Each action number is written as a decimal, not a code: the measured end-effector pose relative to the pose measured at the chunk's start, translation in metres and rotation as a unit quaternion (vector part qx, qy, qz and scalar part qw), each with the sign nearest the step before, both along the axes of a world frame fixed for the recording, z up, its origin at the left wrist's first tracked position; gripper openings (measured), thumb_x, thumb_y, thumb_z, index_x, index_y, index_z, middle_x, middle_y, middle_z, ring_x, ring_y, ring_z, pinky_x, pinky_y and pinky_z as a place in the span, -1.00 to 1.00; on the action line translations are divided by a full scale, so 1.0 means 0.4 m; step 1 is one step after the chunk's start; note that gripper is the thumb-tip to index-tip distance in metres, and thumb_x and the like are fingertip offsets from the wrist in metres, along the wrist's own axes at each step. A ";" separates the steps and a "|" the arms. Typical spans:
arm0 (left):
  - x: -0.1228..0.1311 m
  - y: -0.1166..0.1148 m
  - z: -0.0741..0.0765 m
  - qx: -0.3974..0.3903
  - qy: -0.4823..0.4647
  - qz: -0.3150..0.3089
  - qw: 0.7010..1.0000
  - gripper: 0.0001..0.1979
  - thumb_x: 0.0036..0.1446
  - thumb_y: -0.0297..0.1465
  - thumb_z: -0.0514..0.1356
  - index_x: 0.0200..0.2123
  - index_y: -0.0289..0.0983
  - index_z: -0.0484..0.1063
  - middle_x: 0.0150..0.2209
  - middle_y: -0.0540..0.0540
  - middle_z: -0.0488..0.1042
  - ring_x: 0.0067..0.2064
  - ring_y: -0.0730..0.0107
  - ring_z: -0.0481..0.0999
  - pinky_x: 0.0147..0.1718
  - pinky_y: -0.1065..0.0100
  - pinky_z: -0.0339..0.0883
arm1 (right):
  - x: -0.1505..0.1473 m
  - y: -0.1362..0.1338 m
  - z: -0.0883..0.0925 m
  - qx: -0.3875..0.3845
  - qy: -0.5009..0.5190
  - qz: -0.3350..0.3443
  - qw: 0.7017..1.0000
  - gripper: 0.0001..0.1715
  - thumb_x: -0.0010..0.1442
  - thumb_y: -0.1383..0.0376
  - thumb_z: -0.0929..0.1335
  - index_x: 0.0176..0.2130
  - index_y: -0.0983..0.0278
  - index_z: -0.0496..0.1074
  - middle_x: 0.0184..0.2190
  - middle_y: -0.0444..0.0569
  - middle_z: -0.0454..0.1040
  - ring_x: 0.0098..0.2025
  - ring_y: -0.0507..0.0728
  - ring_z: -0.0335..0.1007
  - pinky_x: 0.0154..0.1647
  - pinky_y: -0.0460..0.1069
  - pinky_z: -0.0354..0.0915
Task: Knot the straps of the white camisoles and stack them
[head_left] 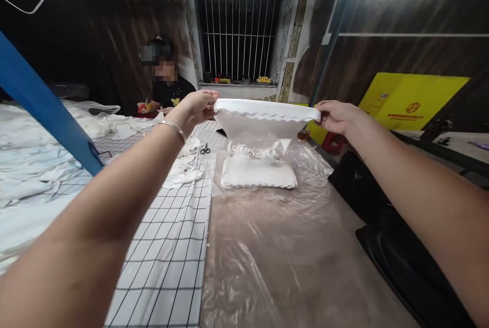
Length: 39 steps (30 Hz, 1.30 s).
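Note:
A white stretchy cloth piece with a wavy trim point(266, 110) is held up, spread wide between my two hands. My left hand point(201, 103) pinches its left end, and a silver bangle circles that wrist. At the opposite end, the fingers of my right hand point(333, 115) are closed on the cloth. Its lower part narrows as it hangs over the table. Just below lies a neat stack of white cloth pieces with wavy edges point(259, 174), with thin white straps bunched on top.
Clear plastic sheeting point(263, 246) covers the table, beside a checked cloth point(168, 246). Small black scissors point(205, 148) lie left of the stack. White garments point(34, 175) are heaped at left, past a blue post point(46, 99). Another person point(171, 88) sits beyond. Black bags point(359, 185) lie at right.

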State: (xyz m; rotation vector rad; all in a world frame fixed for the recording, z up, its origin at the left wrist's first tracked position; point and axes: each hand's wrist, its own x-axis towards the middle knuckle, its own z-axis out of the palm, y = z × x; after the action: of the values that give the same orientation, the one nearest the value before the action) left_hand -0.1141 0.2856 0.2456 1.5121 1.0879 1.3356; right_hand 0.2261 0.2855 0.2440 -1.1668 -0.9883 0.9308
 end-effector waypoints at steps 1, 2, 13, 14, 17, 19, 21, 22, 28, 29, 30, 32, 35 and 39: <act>0.013 0.034 -0.015 -0.009 -0.010 0.002 1.000 -0.87 0.23 -0.62 0.03 -0.28 -0.34 0.33 -0.49 0.10 0.22 -0.47 0.67 0.22 -0.15 0.39 0.30 | 0.002 0.030 -0.012 -0.017 0.013 -0.010 1.000 -0.73 0.05 0.62 0.29 -0.48 0.27 0.25 -0.62 -0.19 0.31 -0.59 -0.02 0.28 -0.59 -0.13 0.27; 0.023 0.058 -0.043 -0.034 -0.018 0.001 0.999 -0.87 0.24 -0.60 0.04 -0.25 -0.34 0.35 -0.46 0.09 0.26 -0.45 0.67 0.25 -0.16 0.43 0.31 | 0.005 0.051 -0.036 -0.021 0.017 -0.016 1.000 -0.73 0.04 0.62 0.29 -0.47 0.27 0.25 -0.62 -0.20 0.32 -0.59 -0.01 0.29 -0.59 -0.12 0.27; 0.035 0.042 -0.528 -0.330 0.086 0.038 0.939 -0.83 -0.12 -0.68 0.24 -0.39 -0.39 0.44 -0.61 0.02 0.35 -0.57 0.49 0.37 -0.45 0.38 0.43 | 0.028 -0.038 -0.518 -0.290 -0.119 0.042 0.949 -0.77 -0.03 0.54 0.43 -0.46 0.30 0.33 -0.73 -0.17 0.35 -0.68 -0.02 0.27 -0.69 -0.17 0.24; 0.036 0.045 -0.535 -0.326 0.097 0.042 0.939 -0.81 -0.13 -0.68 0.23 -0.38 -0.38 0.45 -0.62 0.03 0.35 -0.57 0.50 0.37 -0.43 0.38 0.43 | 0.027 -0.039 -0.526 -0.286 -0.138 0.036 0.948 -0.78 -0.02 0.53 0.43 -0.46 0.30 0.33 -0.73 -0.18 0.34 -0.68 -0.03 0.26 -0.69 -0.18 0.22; 0.036 0.057 -0.537 -0.303 0.148 0.059 0.940 -0.78 -0.12 -0.68 0.18 -0.35 -0.37 0.46 -0.61 0.03 0.34 -0.55 0.49 0.38 -0.40 0.38 0.42 | 0.029 -0.030 -0.535 -0.247 -0.187 0.010 0.951 -0.78 -0.02 0.49 0.43 -0.46 0.28 0.32 -0.74 -0.24 0.29 -0.68 -0.05 0.22 -0.68 -0.19 0.18; 0.036 0.059 -0.536 -0.282 0.195 0.072 0.937 -0.79 -0.11 -0.66 0.17 -0.36 -0.36 0.47 -0.57 -0.01 0.38 -0.49 0.41 0.43 -0.36 0.33 0.42 | 0.036 -0.021 -0.540 -0.228 -0.223 -0.002 0.948 -0.80 -0.02 0.47 0.42 -0.47 0.26 0.31 -0.74 -0.26 0.26 -0.67 -0.05 0.20 -0.65 -0.17 0.18; 0.040 0.052 -0.537 -0.259 0.240 0.089 0.931 -0.81 -0.12 -0.63 0.19 -0.36 -0.35 0.48 -0.45 -0.11 0.46 -0.32 0.23 0.52 -0.23 0.23 0.42 | 0.046 -0.010 -0.545 -0.225 -0.275 -0.003 0.935 -0.83 -0.03 0.45 0.40 -0.47 0.25 0.32 -0.72 -0.24 0.27 -0.64 -0.01 0.23 -0.60 -0.13 0.21; 0.046 0.045 -0.538 -0.234 0.264 0.099 0.930 -0.80 -0.11 -0.60 0.21 -0.34 -0.34 0.50 -0.34 -0.18 0.50 -0.19 0.13 0.52 -0.12 0.17 0.39 | 0.049 -0.002 -0.547 -0.224 -0.305 -0.007 0.926 -0.85 -0.05 0.44 0.40 -0.47 0.26 0.33 -0.69 -0.22 0.30 -0.61 0.01 0.26 -0.56 -0.11 0.23; 0.132 -0.015 -0.573 0.076 0.560 -0.003 0.825 -0.47 0.25 -0.15 0.06 0.25 -0.12 0.24 0.38 -0.14 0.04 0.38 -0.06 -0.05 0.30 -0.18 -0.29 | -0.020 0.126 -0.524 -0.160 -0.535 -0.103 0.823 -0.73 0.08 0.10 0.38 -0.42 0.27 0.49 -0.27 0.08 0.51 -0.10 0.29 0.39 -0.07 0.11 0.25; 0.146 -0.021 -0.581 0.074 0.583 -0.044 0.808 -0.42 0.27 -0.08 0.01 0.31 -0.09 0.15 0.40 -0.11 -0.05 0.40 -0.05 -0.13 0.29 -0.21 -0.34 | -0.045 0.156 -0.519 -0.171 -0.548 -0.108 0.812 -0.63 0.10 0.02 0.36 -0.40 0.28 0.51 -0.19 0.14 0.50 -0.01 0.35 0.35 0.01 0.18 0.20; 0.157 -0.025 -0.590 0.062 0.597 -0.079 0.796 -0.39 0.28 -0.03 -0.04 0.34 -0.08 0.08 0.42 -0.09 -0.11 0.41 -0.05 -0.18 0.28 -0.24 -0.35 | -0.068 0.186 -0.516 -0.186 -0.552 -0.111 0.805 -0.57 0.09 -0.03 0.36 -0.39 0.29 0.53 -0.13 0.19 0.49 0.07 0.41 0.29 0.07 0.24 0.14; 0.168 -0.026 -0.603 0.037 0.609 -0.124 0.782 -0.36 0.29 0.01 -0.10 0.36 -0.07 0.00 0.42 -0.10 -0.14 0.41 -0.06 -0.20 0.27 -0.28 -0.33 | -0.105 0.240 -0.514 -0.224 -0.521 -0.118 0.816 -0.57 -0.02 -0.02 0.45 -0.37 0.30 0.54 -0.08 0.26 0.46 0.15 0.47 0.20 0.12 0.30 0.08; 0.168 -0.022 -0.612 0.024 0.610 -0.143 0.779 -0.33 0.28 0.04 -0.13 0.37 -0.07 -0.04 0.41 -0.12 -0.13 0.42 -0.07 -0.23 0.26 -0.30 -0.34 | -0.121 0.299 -0.518 -0.260 -0.434 -0.112 0.855 -0.65 -0.17 0.19 0.53 -0.37 0.32 0.51 -0.24 0.23 0.50 0.02 0.41 0.34 -0.02 0.23 0.23; 0.168 -0.021 -0.607 0.019 0.611 -0.150 0.777 -0.30 0.27 0.06 -0.13 0.38 -0.08 -0.06 0.42 -0.13 -0.17 0.42 -0.09 -0.26 0.26 -0.31 -0.36 | -0.097 0.342 -0.513 -0.222 -0.390 -0.077 0.890 -0.72 0.07 0.21 0.40 -0.23 0.34 0.50 -0.41 0.04 0.50 -0.33 0.16 0.43 -0.34 0.01 0.34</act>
State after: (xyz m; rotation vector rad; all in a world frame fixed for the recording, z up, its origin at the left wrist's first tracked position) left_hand -0.0471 0.2772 0.0028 2.5187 1.4230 -0.0246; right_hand 0.1873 0.4225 0.0389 -2.0710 -1.3194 0.5559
